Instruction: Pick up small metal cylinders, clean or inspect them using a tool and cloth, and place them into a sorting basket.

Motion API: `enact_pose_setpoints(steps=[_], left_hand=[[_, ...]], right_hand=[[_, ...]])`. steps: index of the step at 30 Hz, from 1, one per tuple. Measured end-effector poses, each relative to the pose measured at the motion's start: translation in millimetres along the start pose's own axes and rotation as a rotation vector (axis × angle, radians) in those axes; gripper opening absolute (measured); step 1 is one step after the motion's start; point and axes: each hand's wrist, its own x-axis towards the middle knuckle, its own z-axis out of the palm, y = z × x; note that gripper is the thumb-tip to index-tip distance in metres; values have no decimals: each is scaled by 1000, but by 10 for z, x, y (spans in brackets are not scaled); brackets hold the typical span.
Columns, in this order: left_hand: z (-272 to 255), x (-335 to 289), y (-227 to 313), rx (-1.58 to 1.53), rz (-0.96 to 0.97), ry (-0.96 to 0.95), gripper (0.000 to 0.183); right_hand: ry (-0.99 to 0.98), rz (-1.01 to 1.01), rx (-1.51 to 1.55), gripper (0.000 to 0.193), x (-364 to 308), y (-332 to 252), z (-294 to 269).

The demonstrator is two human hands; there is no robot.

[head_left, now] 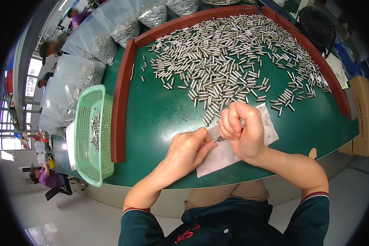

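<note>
both hands (186, 147) at a metal pin (219, 140) over pale cloth (218, 161)

The curled right hand (246, 133) hides its own palm, while the left hand (186, 148) covers part of a small metal piece (218, 140). Both mask some of the pale sheet (217, 162) beneath. The top edge crops a plastic bag (182, 5); a background worker's head (51, 48) is blurred.

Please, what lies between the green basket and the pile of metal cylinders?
In the head view, a dark red bar stands between the basket and the pile of cylinders; beyond it lies green tabletop with a few loose cylinders.
</note>
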Motion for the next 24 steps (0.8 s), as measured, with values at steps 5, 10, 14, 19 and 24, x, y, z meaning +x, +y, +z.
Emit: enact_pose_setpoints(steps=[5, 10, 14, 19, 24], left_hand=[[2, -14, -21, -6, -8, 15, 16], [0, 34, -8, -19, -19, 4, 16], [-3, 34, 0, -34, -18, 18, 16], [-77, 11, -58, -297, -123, -4, 16], [-156, 57, -364, -1601, -299, -174, 15]], right_hand=[[-17, -22, -23, 39, -2, 29, 35], [-17, -131, -165, 38, -57, 70, 82], [-50, -88, -175, 35, -58, 46, 88], [-36, -31, 17, 37, 9, 35, -3], [-16, 3, 51, 36, 3, 14, 37]])
